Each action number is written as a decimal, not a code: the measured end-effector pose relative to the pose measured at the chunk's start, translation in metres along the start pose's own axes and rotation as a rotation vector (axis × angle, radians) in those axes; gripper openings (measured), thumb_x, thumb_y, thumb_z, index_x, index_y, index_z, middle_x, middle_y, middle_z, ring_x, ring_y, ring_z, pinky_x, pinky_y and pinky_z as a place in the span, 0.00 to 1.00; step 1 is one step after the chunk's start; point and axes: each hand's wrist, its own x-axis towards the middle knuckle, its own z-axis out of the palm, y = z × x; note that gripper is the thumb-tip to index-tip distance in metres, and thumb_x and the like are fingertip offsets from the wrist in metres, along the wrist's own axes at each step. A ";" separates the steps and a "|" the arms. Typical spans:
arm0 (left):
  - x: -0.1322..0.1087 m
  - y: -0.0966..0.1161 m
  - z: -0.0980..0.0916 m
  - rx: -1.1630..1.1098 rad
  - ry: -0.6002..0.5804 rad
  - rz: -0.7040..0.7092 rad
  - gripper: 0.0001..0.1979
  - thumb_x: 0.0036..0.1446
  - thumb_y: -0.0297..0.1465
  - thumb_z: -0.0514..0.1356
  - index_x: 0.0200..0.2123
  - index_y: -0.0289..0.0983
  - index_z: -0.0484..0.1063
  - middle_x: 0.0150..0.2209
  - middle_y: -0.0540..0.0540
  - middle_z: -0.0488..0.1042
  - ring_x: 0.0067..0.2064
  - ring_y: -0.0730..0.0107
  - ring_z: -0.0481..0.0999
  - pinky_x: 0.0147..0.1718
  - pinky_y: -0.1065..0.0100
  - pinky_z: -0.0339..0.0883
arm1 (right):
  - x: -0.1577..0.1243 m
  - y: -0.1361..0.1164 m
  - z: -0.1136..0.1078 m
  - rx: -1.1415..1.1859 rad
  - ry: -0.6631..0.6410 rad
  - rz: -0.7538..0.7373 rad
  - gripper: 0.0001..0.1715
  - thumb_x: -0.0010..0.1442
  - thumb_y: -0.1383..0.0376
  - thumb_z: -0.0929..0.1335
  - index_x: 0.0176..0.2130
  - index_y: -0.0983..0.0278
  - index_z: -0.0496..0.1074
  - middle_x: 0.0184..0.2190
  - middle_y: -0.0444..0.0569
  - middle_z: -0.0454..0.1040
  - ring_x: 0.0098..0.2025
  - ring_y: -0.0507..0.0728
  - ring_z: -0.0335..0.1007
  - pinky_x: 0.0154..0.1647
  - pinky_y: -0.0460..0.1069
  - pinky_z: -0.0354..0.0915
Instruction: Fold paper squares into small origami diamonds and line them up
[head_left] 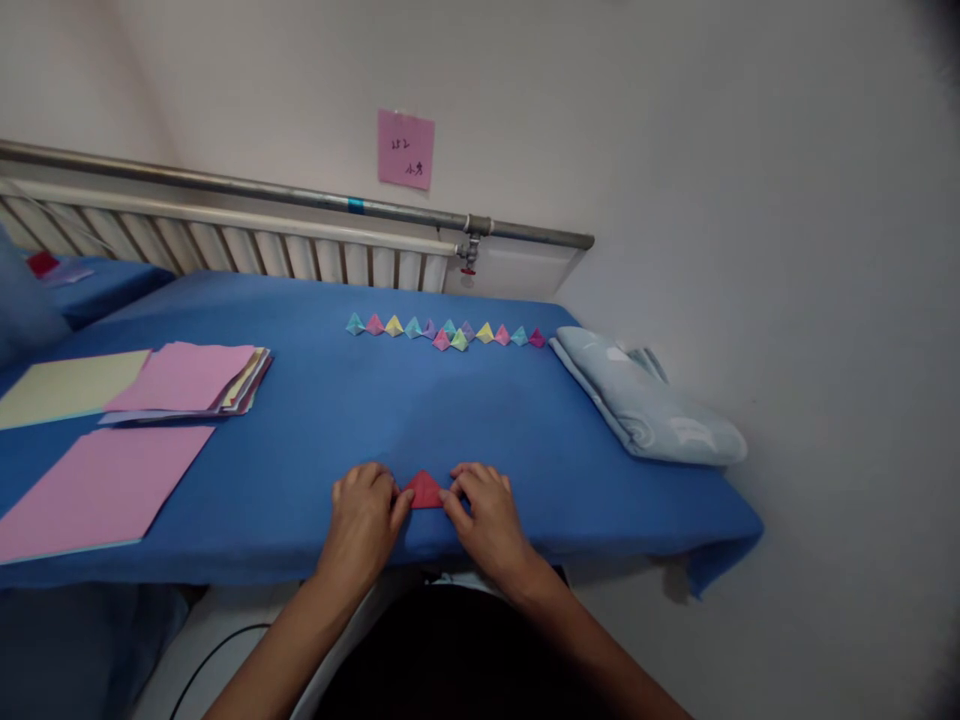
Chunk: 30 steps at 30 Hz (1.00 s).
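A small red paper (424,490), folded into a triangle with its point toward the wall, lies on the blue-covered table in front of me. My left hand (364,510) grips its left corner, the thumb on the paper and the other fingers curled. At the opposite corner, my right hand (484,510) does the same with thumb and bent forefinger. Further back stands a row of small folded paper pieces (412,328) in teal, pink, yellow, purple and green, with two of them set slightly in front of the others.
Left lie a stack of coloured paper (184,378), a pink sheet (105,490) and a yellow sheet (75,385). A folded pale-blue cloth (649,395) rests at the right by the wall. Behind the blue tablecloth (315,400) are a radiator (300,255) and a pipe (262,190).
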 end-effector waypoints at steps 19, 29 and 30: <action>0.005 0.006 -0.002 0.123 -0.040 -0.028 0.11 0.58 0.34 0.57 0.25 0.37 0.71 0.31 0.44 0.72 0.35 0.59 0.69 0.33 0.61 0.60 | -0.001 -0.002 0.001 -0.067 0.023 -0.018 0.11 0.60 0.67 0.66 0.26 0.61 0.65 0.38 0.49 0.74 0.42 0.58 0.68 0.41 0.53 0.58; -0.001 0.008 0.000 0.113 0.027 -0.039 0.09 0.59 0.34 0.56 0.29 0.37 0.71 0.33 0.42 0.72 0.37 0.57 0.67 0.34 0.59 0.59 | 0.000 -0.001 0.002 -0.075 0.026 0.001 0.12 0.59 0.66 0.67 0.25 0.61 0.64 0.38 0.49 0.73 0.41 0.58 0.67 0.41 0.52 0.56; -0.001 0.008 0.001 0.114 0.048 -0.014 0.07 0.59 0.33 0.56 0.31 0.37 0.71 0.35 0.42 0.72 0.38 0.57 0.67 0.35 0.59 0.58 | 0.000 -0.001 0.001 -0.074 0.020 0.011 0.11 0.59 0.66 0.67 0.25 0.62 0.64 0.38 0.48 0.73 0.40 0.58 0.67 0.41 0.53 0.56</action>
